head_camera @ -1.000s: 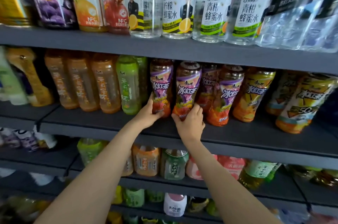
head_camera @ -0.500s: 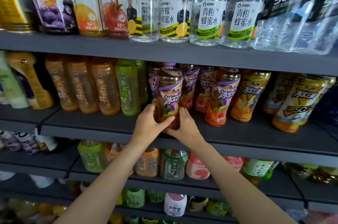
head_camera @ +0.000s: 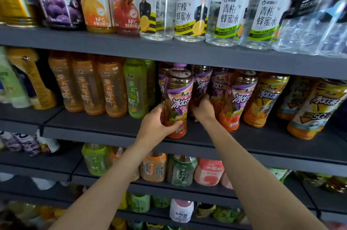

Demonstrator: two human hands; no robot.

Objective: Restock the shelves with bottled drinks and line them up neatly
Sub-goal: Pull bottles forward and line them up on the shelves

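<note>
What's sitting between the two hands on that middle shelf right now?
In the head view, one purple-label iced tea bottle stands between left hand and right hand.

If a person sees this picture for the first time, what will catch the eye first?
Two bare arms reach to the middle shelf, where the left hand grips a purple-labelled iced tea bottle at the front edge. The right hand holds the bottle behind it. Clear honey water bottles line the shelf above.

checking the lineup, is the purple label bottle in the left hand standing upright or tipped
Roughly upright: the purple label bottle has its base on the shelf and its cap on top, gripped by the left hand.
</note>
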